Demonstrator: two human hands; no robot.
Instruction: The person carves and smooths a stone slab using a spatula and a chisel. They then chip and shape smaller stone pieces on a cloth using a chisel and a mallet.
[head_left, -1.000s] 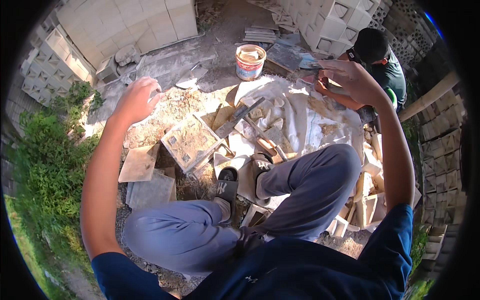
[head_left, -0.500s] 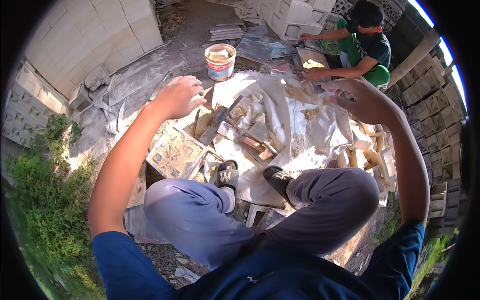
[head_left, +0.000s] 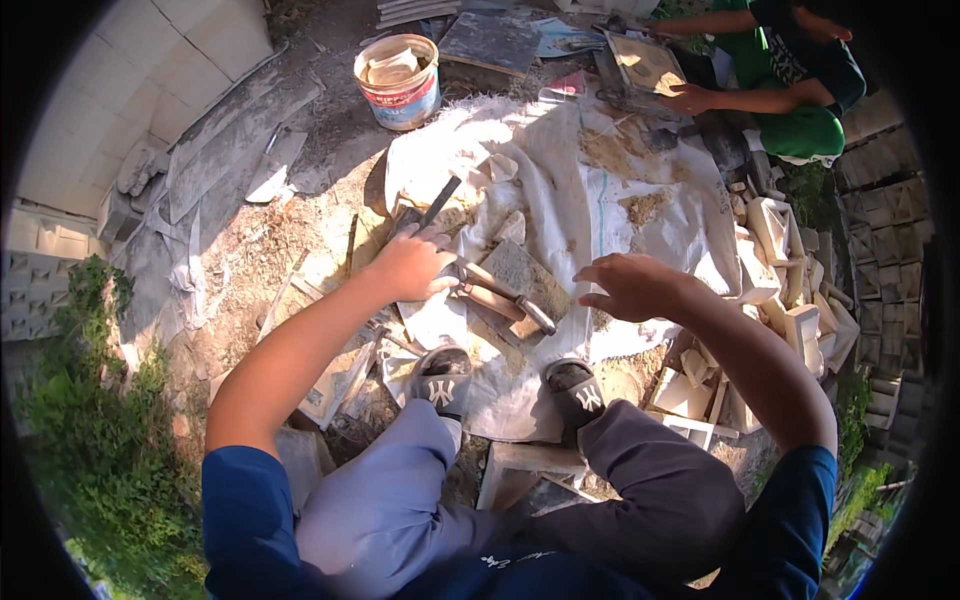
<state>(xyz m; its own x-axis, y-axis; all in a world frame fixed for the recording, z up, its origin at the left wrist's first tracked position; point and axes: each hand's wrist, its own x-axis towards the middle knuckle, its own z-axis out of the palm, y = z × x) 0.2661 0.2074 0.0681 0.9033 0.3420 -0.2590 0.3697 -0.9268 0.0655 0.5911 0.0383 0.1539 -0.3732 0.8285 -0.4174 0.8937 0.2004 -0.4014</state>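
Observation:
My left hand point(head_left: 415, 265) reaches over the tools lying on the white sheet, its fingers apart; whether it touches them I cannot tell. Beside its fingertips lies a dark flat bar point(head_left: 440, 202). Just right of that hand, a metal rod with a curved end point(head_left: 535, 312) and a wooden handle point(head_left: 494, 301) rest against a flat grey slab point(head_left: 528, 275). My right hand point(head_left: 630, 285) hovers over the sheet to the right of the slab, fingers stretched out and holding nothing.
A bucket point(head_left: 397, 85) stands at the far left of the white sheet point(head_left: 560, 150). Broken pale block pieces point(head_left: 775, 240) are heaped at the right. At the far right a co-worker's hand point(head_left: 690, 100) holds a tray-like mould point(head_left: 645, 65). Green plants point(head_left: 100, 400) grow at left.
Both my hands have come down and inward from a raised position, the left one to the tools. My view has tilted downward. The co-worker's mould is now raised and tilted.

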